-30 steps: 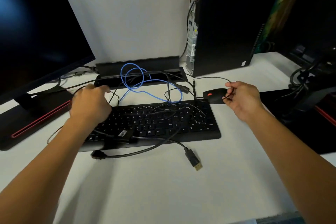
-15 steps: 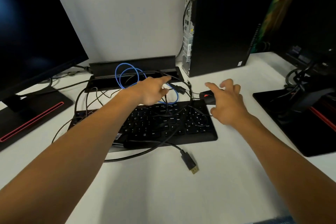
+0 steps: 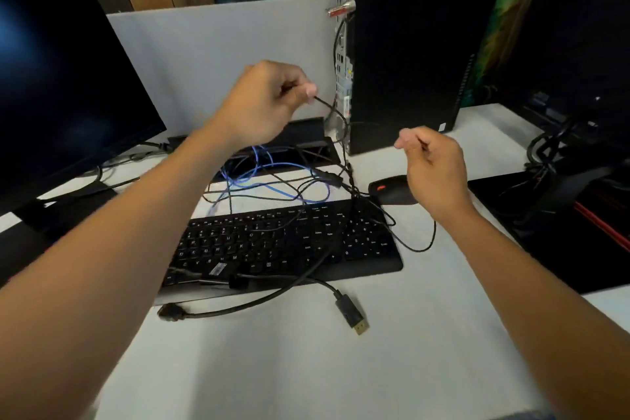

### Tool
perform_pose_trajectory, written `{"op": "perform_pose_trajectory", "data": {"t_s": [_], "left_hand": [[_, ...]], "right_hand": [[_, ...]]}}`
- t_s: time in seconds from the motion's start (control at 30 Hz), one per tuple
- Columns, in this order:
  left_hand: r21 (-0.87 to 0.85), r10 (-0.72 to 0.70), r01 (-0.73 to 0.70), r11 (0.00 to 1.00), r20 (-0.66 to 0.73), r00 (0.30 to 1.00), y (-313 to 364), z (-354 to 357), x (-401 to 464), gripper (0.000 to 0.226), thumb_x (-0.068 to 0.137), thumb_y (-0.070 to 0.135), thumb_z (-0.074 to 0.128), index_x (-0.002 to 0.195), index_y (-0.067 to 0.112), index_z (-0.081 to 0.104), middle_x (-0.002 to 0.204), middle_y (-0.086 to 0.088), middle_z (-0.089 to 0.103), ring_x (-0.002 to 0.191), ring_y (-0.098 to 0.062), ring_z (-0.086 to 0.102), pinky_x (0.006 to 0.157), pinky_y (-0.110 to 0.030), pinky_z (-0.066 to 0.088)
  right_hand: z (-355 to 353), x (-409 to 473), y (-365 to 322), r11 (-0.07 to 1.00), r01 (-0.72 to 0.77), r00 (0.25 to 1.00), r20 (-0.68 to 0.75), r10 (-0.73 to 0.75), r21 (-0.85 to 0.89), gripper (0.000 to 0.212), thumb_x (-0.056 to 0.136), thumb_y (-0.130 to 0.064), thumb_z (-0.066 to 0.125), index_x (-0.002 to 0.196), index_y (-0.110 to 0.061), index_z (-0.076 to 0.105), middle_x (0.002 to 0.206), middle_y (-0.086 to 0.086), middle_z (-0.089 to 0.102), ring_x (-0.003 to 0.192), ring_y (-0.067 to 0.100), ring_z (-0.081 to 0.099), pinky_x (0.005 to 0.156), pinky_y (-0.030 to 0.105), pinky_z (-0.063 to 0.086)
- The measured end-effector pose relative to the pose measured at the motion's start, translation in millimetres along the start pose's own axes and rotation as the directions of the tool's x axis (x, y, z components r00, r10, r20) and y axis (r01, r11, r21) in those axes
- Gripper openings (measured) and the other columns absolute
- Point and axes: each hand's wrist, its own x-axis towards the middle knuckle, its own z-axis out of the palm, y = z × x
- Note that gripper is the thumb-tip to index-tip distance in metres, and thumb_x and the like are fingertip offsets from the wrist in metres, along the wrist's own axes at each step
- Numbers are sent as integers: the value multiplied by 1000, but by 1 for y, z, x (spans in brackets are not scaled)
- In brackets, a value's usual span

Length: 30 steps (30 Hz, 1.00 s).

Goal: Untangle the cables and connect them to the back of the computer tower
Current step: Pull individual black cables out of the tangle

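Two hands work above a white table point(image 3: 426, 334). Largest item, far left: a dark monitor point(image 3: 68, 78) on its stand. At the rear right, a black computer tower point(image 3: 416, 54) stands upright, its metal back panel point(image 3: 342, 54) facing left toward a grey partition point(image 3: 218, 65). A black keyboard point(image 3: 283, 245) lies flat at the centre of the table, crossed by several black cables. Behind it, a blue cable point(image 3: 272, 186) is looped in a tangle with black ones, partly over a black cable tray point(image 3: 306, 143) at the foot of the partition. A thick black cable point(image 3: 266, 300) curves across the keyboard's near edge; its gold-tipped plug point(image 3: 353, 319) rests on the table just in front of the keyboard. A black mouse point(image 3: 392, 191) with a red wheel sits just right of the keyboard's far corner.

Left hand point(image 3: 269, 102): raised above the tangle, fingers curled, thumb and forefinger pinching a thin black cable point(image 3: 332, 111) that droops toward the base of the tower. Right hand point(image 3: 433, 167): raised over the mouse, fingers curled together (a thin dark strand seems to pass through the pinch, but motion blur leaves it uncertain whether anything is held)
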Motion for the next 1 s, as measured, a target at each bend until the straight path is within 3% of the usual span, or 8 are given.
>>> {"op": "perform_pose_trajectory", "data": {"t_s": [0.13, 0.3, 0.53, 0.7, 0.77, 0.87, 0.93, 1.0], "left_hand": [[-143, -202, 162, 976, -336, 920, -28, -29, 6, 28, 104, 33, 50, 87, 17, 65, 53, 10, 43, 45, 0, 39, 50, -22, 27], [-191, -270, 203, 960, -457, 847, -38, -42, 6, 28, 105, 32, 47, 88, 16, 62, 62, 11, 44, 52, 3, 44, 53, -18, 31], [-133, -73, 60, 989, -101, 992, -21, -18, -5, 22, 94, 41, 67, 84, 22, 62, 60, 6, 36, 54, -12, 30, 54, -30, 27], [-58, -46, 54, 997, 144, 989, 9, -20, -14, 25, 87, 33, 77, 70, 19, 66, 67, -3, 53, 56, -15, 42, 59, -30, 37], [21, -120, 121, 992, 386, 915, 21, -26, -23, 24, 83, 33, 72, 65, 18, 70, 70, -8, 65, 62, -23, 55, 64, -33, 48], [154, -277, 262, 953, 796, 538, 34, -23, -43, 8, 86, 24, 70, 89, 28, 77, 87, -9, 72, 73, -15, 64, 74, -38, 64], [136, -275, 387, 912, 903, 329, 33, -17, -55, 30, 91, 12, 72, 115, 29, 71, 101, -8, 70, 86, -10, 67, 84, -43, 63], [-26, -216, 584, 811, 915, 340, 23, -10, -62, 36, 92, 16, 74, 125, 26, 64, 102, -7, 67, 94, -15, 67, 87, -47, 61]], "right_hand": [[0, 4, 31, 916, -398, 916, -25, 400, 52, 30, 106, -25, 51, 84, -18, 70, 91, -15, 66, 94, 10, 62, 76, 16, 41], [10, 3, 38, 886, -462, 885, 72, 460, 20, 28, 103, -19, 56, 83, -11, 74, 97, -7, 68, 95, 11, 63, 77, 18, 42], [6, -8, 40, 917, -392, 906, 147, 398, -69, 28, 100, -30, 64, 80, -14, 75, 82, 10, 70, 78, 25, 60, 68, 28, 45], [7, -9, 31, 952, -296, 935, 181, 306, -84, 15, 98, -29, 67, 92, -20, 77, 89, -13, 73, 88, 4, 65, 73, 16, 45], [7, -7, 28, 963, -265, 949, 166, 268, -40, 14, 98, -27, 67, 88, -22, 74, 75, -23, 67, 74, -2, 60, 68, 10, 40], [6, -4, 24, 975, -220, 968, 127, 215, 23, 17, 100, -25, 64, 85, -20, 71, 54, -24, 51, 55, 3, 44, 59, 18, 37], [8, -4, 19, 980, -182, 979, 108, 173, 81, 17, 101, -25, 63, 87, -18, 70, 55, -21, 49, 56, 5, 40, 60, 22, 37], [9, -4, 12, 980, -135, 987, 112, 119, 144, 17, 102, -25, 62, 87, -18, 68, 61, -13, 47, 60, 7, 41, 60, 21, 39]]}}
